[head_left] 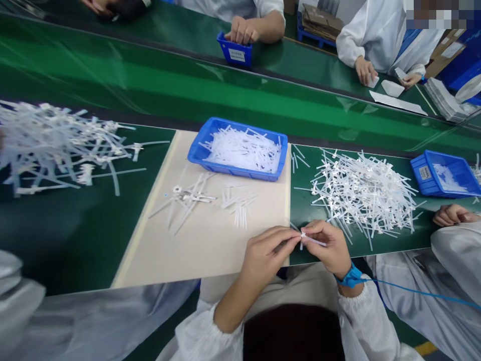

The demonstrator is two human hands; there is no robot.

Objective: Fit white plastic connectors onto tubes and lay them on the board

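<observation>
Hands, 2, bare: L hand and R hand, fingertips pinched narrow, meeting on 1 white hub w/ strips, gripped btwn both; loc nearer the wearer than the blue tray (landmark) and to its R, at approx R edge of the cream mat. Step in hand, by judgement: fingertip fitting or adjusting of a thin strip at the hub; whether it's going in or being straightened, can't tell. Next move prob calls for 1 hand steadying the hub, the other giving a light, well-aligned push. Also listed: loose strips, on mat just nearer the wearer than tray; a few hubbed pieces, same side, farther L; heap of hubbed pieces, R of tray, stray ends nr R hand; bigger heap, well L of tray. Edges: front edge of green bench close to both hands on wearer's side, opp. tray; mat's R edge by fingertips. Room: best on mat btwn loose strips and bench front, L hand side; tighter R, w/ heap ends and wrist cord off the blue strap, poss. snag
</observation>
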